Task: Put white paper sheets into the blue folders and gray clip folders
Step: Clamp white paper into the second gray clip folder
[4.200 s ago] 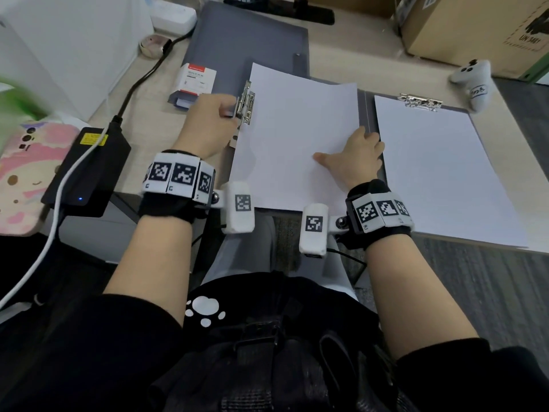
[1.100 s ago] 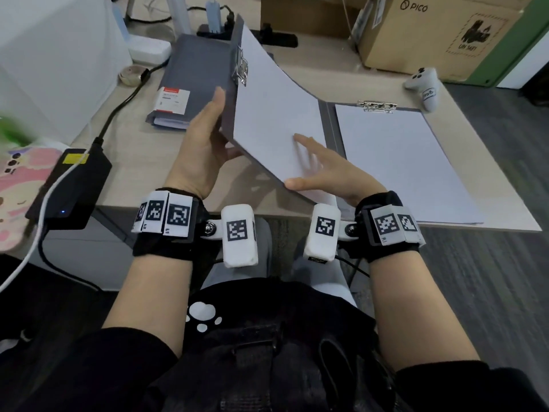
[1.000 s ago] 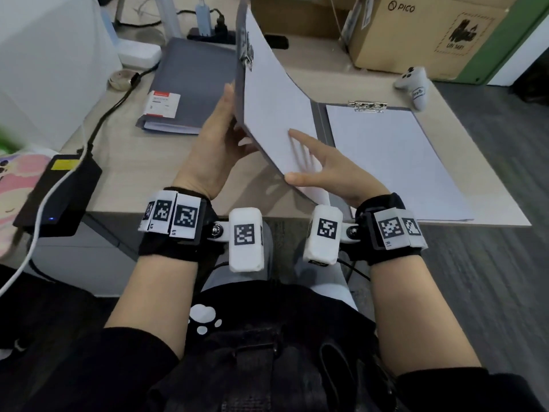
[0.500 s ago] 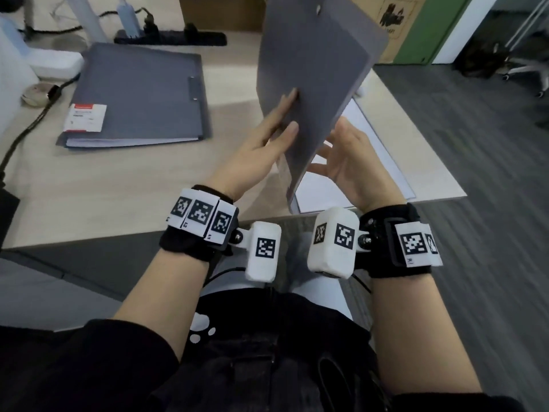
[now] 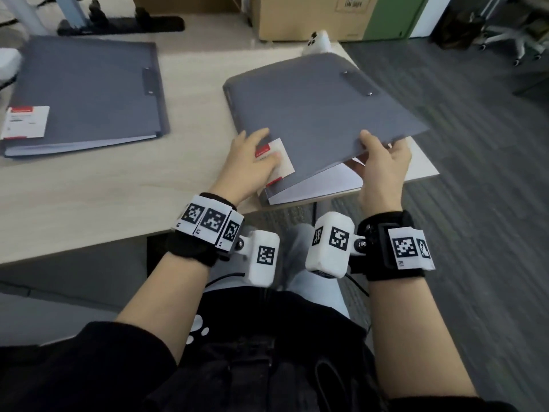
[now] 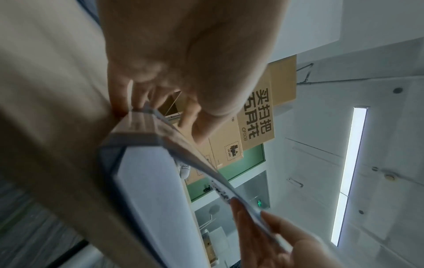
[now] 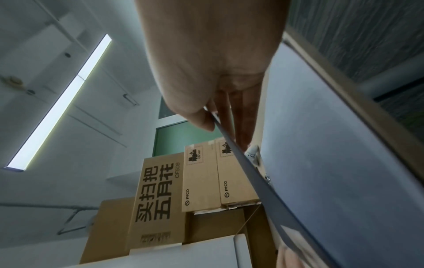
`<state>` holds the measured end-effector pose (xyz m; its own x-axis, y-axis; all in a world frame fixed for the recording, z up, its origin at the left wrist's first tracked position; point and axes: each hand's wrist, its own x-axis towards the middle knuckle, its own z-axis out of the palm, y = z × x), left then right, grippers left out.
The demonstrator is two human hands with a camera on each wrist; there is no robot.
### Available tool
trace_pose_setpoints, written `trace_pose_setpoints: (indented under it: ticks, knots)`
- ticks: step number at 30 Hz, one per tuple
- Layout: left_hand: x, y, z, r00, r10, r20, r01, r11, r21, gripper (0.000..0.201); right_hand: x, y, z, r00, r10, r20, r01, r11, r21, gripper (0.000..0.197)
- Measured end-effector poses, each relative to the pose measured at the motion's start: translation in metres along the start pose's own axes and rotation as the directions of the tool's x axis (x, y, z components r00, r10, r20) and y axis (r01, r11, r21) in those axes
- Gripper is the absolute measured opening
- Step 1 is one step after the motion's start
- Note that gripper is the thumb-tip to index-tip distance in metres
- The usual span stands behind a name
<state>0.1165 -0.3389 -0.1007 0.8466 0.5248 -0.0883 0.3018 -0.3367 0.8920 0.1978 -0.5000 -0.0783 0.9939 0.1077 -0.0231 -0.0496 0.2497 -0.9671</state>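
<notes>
A gray clip folder (image 5: pixel 320 114) lies at the desk's right end, its cover almost down over the white paper sheets (image 5: pixel 326 181) inside. My left hand (image 5: pixel 255 156) rests on the cover's near left corner, fingers laid over its white and red label (image 5: pixel 282 162). My right hand (image 5: pixel 375 144) pinches the cover's near right edge, thumb on top and fingers beneath. In the right wrist view the cover edge (image 7: pixel 241 163) runs between thumb and fingers. A second gray clip folder (image 5: pixel 86 93) lies closed at the left, paper showing at its edge.
The desk (image 5: pixel 89 197) ends just right of the held folder, above gray carpet. Cardboard boxes (image 5: pixel 309 19) stand behind the desk. A white controller (image 5: pixel 318 40) sits at the far edge. A black power strip (image 5: pixel 118 23) lies at the back.
The cover, lifted by my left hand from lying open, has swung down to nearly closed over the paper. My right hand moved from the sheet to the cover's edge.
</notes>
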Motion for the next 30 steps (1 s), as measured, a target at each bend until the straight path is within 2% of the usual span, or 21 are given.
trace_pose_setpoints:
  ticks: [2, 5, 9, 11, 14, 21, 25, 27, 28, 30]
  knots:
    - [0.000, -0.003, 0.000, 0.991, -0.071, -0.115, 0.053, 0.987, -0.152, 0.069, 0.004, 0.010, -0.006, 0.999, 0.020, -0.042, -0.020, 1.000, 0.002, 0.030]
    - [-0.003, -0.002, -0.002, 0.960, -0.200, -0.196, 0.137, 0.946, -0.294, 0.062, 0.005, 0.023, -0.011, 0.994, 0.065, -0.088, -0.064, 0.998, 0.014, 0.046]
    - [0.000, -0.007, -0.003, 0.935, -0.328, -0.136, 0.228, 0.848, -0.479, 0.071, 0.008, 0.036, -0.011, 0.978, 0.094, -0.187, -0.100, 0.995, -0.021, 0.062]
    - [0.001, -0.008, -0.003, 0.928, -0.364, -0.079, 0.283, 0.825, -0.489, 0.068, 0.011, 0.044, -0.011, 0.973, 0.097, -0.208, -0.111, 0.992, -0.059, 0.060]
    - [0.000, -0.009, 0.003, 0.941, -0.339, -0.002, 0.286, 0.796, -0.534, 0.047, 0.009, 0.045, -0.010, 0.973, 0.071, -0.220, -0.093, 0.991, -0.092, 0.058]
    - [-0.006, -0.003, -0.002, 0.954, -0.290, -0.081, 0.188, 0.782, -0.595, 0.019, -0.001, 0.026, 0.000, 0.961, -0.014, -0.277, -0.017, 0.994, -0.108, 0.049]
    - [-0.011, -0.004, -0.026, 0.952, -0.276, -0.132, 0.141, 0.779, -0.611, 0.021, -0.003, 0.021, 0.003, 0.958, -0.019, -0.286, 0.003, 0.998, -0.055, 0.029]
    - [-0.014, -0.006, -0.042, 0.946, -0.286, -0.155, 0.133, 0.775, -0.618, 0.025, -0.001, 0.019, 0.005, 0.961, -0.024, -0.274, 0.007, 0.998, -0.062, 0.008]
    - [-0.017, -0.009, -0.051, 0.941, -0.293, -0.168, 0.130, 0.773, -0.621, 0.024, -0.001, 0.018, 0.007, 0.963, -0.029, -0.269, 0.007, 0.997, -0.082, 0.008]
    - [-0.022, -0.013, -0.068, 0.937, -0.295, -0.188, 0.117, 0.771, -0.626, 0.021, 0.000, 0.019, 0.011, 0.968, -0.028, -0.248, 0.000, 0.994, -0.113, 0.027]
